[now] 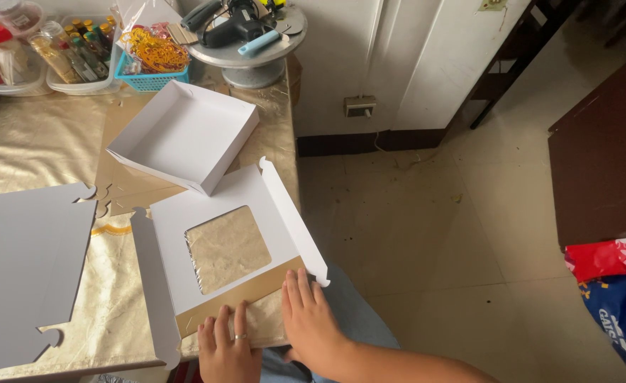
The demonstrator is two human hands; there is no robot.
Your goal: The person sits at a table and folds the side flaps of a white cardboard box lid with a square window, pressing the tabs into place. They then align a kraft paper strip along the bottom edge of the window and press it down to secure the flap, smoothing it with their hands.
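Observation:
A flat white cardboard lid blank (185,234) with a square clear window (226,248) lies on the table's near right corner. Its near flap (256,291), brown on the inside, is folded over. My left hand (228,347), with a ring on one finger, presses flat on that flap's left part. My right hand (311,323) presses flat on the flap's right end, next to the blank's side flap (291,213). A folded white box tray (185,135) rests tilted just beyond the blank.
A stack of flat white blanks (22,269) lies at the left. At the table's back stand clear containers (50,50), a blue basket of rubber bands (153,57) and a round stand with a glue gun (245,28). The tiled floor (433,227) and a dark cabinet (604,156) lie right.

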